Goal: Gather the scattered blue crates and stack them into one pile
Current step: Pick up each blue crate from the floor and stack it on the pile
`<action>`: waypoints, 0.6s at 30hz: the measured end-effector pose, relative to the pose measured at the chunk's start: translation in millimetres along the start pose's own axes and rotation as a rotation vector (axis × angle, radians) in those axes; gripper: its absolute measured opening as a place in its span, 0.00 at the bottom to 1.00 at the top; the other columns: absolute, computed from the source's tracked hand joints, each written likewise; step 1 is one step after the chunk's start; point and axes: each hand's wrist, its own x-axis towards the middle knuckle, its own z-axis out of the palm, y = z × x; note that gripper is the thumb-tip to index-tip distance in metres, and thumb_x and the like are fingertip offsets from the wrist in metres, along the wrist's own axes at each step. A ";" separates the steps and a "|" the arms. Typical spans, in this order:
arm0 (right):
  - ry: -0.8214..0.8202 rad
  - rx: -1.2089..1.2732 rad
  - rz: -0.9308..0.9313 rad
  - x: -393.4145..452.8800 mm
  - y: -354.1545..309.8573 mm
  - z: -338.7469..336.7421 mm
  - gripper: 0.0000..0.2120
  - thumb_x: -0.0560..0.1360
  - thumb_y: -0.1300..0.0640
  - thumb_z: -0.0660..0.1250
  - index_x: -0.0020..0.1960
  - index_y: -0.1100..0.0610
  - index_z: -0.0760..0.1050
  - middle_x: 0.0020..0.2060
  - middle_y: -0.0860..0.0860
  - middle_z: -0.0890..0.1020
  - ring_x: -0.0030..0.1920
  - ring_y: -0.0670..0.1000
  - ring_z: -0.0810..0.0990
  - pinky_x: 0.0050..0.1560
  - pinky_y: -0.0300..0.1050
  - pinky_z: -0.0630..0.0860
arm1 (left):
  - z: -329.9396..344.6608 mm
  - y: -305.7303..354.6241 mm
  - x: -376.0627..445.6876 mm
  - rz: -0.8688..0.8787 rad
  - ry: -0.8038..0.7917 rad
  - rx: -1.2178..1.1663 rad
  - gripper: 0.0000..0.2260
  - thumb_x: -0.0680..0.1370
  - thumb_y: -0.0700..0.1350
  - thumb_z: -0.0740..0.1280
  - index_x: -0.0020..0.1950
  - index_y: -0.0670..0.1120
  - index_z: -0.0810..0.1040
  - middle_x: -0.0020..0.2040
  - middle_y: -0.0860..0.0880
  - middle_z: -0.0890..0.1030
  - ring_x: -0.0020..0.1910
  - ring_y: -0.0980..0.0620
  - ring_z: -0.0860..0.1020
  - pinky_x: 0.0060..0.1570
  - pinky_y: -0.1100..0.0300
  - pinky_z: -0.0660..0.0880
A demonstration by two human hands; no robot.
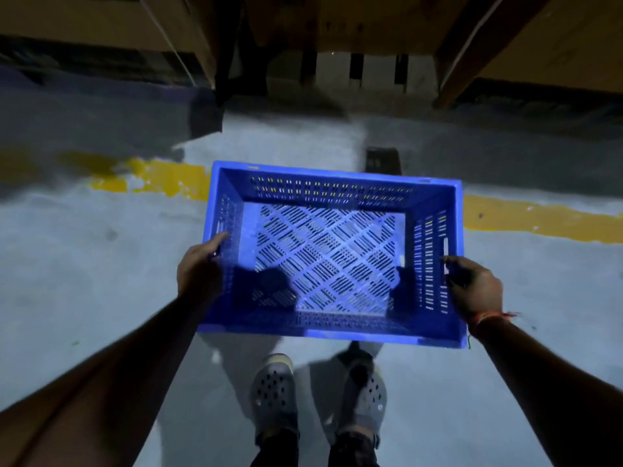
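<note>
One blue crate (332, 254), empty, rides at about waist level in front of us, mouth up, held clear of the grey floor (84, 264) w/ its far edge over the yellow floor line (539, 217). We've got it by the two short ends: left hand (199, 271) wraps the left wall, thumb on the rim & the other fingers curled down the outside; right hand (473, 288) does the same on the right wall, fingers hooked round the rim near the handle slot. Both grips look firm, nothing spread, nothing pinched thin. Our read: this is the carry step, i.e. one crate picked up & on its way to the pile. No pile shows in view, nor any other crate, so we can't tell how far along the gathering is. Next move, as we judge it, calls for keeping the crate level, finding the stack, lining up all four corners over the top crate & lowering so it seats square, not skewed. Count: 1 crate, 2 hands, 2 grey clogs (274, 392) on our feet just near of the crate, 1 red wrist thread (485, 320) on the right arm, 1 yellow line in broken patches. Far off, brown cartons (556, 38) on a pallet rack; number too dim to tell.
</note>
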 end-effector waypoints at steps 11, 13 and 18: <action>-0.047 0.015 0.062 30.4 17.6 46.6 0.19 0.69 0.64 0.71 0.58 0.49 0.81 0.46 0.55 0.86 0.50 0.56 0.84 0.58 0.47 0.76 | 33.4 -28.3 36.3 -0.061 -0.036 0.059 0.32 0.69 0.35 0.57 0.67 0.61 0.75 0.57 0.48 0.81 0.50 0.41 0.82 0.43 0.56 0.77; -0.062 0.004 0.074 26.0 21.9 51.1 0.19 0.70 0.65 0.70 0.58 0.49 0.81 0.49 0.56 0.86 0.51 0.58 0.84 0.58 0.47 0.75 | 36.6 -38.6 37.1 -0.039 -0.050 0.127 0.29 0.70 0.37 0.58 0.66 0.62 0.74 0.56 0.46 0.81 0.50 0.41 0.82 0.46 0.53 0.80; -0.051 -0.031 0.069 23.2 28.7 57.1 0.19 0.71 0.64 0.69 0.59 0.48 0.80 0.53 0.58 0.84 0.52 0.61 0.83 0.59 0.51 0.77 | 34.9 -37.8 30.6 -0.028 -0.067 0.183 0.30 0.71 0.36 0.58 0.69 0.59 0.73 0.60 0.48 0.78 0.52 0.45 0.80 0.50 0.54 0.79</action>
